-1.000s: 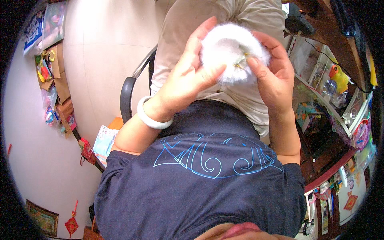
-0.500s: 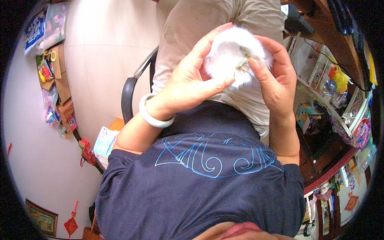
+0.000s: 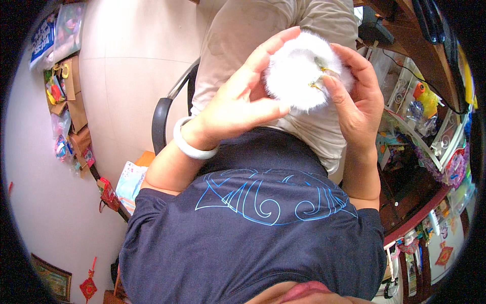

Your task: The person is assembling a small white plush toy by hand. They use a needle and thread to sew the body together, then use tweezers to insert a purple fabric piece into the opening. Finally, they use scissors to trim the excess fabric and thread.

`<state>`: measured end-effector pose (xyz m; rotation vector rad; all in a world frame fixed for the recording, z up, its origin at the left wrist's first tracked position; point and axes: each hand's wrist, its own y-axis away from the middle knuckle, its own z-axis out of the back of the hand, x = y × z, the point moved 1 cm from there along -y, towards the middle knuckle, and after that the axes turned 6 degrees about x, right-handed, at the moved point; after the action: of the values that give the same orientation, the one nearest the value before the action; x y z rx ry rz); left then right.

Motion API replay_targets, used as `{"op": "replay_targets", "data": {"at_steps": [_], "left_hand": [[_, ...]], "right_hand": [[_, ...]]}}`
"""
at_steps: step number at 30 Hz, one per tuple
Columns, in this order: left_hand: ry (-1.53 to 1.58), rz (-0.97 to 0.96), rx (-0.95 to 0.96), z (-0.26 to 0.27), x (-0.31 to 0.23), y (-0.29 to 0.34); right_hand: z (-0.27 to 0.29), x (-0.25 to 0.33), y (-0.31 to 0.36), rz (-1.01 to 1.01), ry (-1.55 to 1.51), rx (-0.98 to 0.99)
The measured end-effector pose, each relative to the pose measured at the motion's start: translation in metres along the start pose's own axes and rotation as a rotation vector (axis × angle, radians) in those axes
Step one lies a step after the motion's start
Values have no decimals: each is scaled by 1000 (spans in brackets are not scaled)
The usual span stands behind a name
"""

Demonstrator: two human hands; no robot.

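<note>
Above my lap I hold a round, white, fluffy ball (image 3: pixel 291 76) that looks like a fur pom-pom. Small green and gold-coloured bits (image 3: pixel 320 76) show on its right part; what they are I cannot make out. My left hand (image 3: pixel 243 96) curves around its left side, the thumb along the lower edge and the fingers up at the top. On the right, my right hand (image 3: pixel 357 96) grips it with the thumb pressed on the front beside those bits. Its other fingers reach behind the fur, partly hidden.
A black chair armrest (image 3: pixel 162 121) stands left of my legs. To the right are a dark wooden table (image 3: pixel 405 202), a white metal rack (image 3: pixel 430 142) and a yellow toy bird (image 3: pixel 428 99). Cardboard boxes (image 3: pixel 76 106) and bags line the left wall.
Both hands and the fluffy ball have shifted slightly right. The ball has turned a little, so more of the green bit shows. My left thumb has drawn back toward the ball's lower edge.
</note>
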<state>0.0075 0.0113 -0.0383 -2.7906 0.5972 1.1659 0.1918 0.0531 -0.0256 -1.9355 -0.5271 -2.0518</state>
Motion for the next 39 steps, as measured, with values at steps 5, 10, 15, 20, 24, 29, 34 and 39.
{"op": "replay_targets", "data": {"at_steps": [5, 10, 15, 20, 24, 29, 34, 39], "left_hand": [[-279, 5, -95, -7, -4, -2], [-285, -67, -121, -5, 1, -3], [-185, 44, -72, -6, -4, -1], [-104, 66, -61, -10, -4, -2], [-135, 72, -51, -6, -1, -1], [-137, 28, -22, -4, -1, -3], [-100, 11, -20, -4, -1, -3], [144, 71, -103, -6, -5, -5]], "right_hand": [[-3, 2, 1, 53, 173, -9], [1, 19, 0, 551, 776, 39], [0, 28, -12, 573, 892, 220], [7, 41, -20, 477, 899, 448], [10, 48, -29, 448, 908, 609], [6, 54, -33, 521, 988, 621], [5, 50, -30, 476, 942, 580], [3, 37, -28, 438, 767, 455]]}}
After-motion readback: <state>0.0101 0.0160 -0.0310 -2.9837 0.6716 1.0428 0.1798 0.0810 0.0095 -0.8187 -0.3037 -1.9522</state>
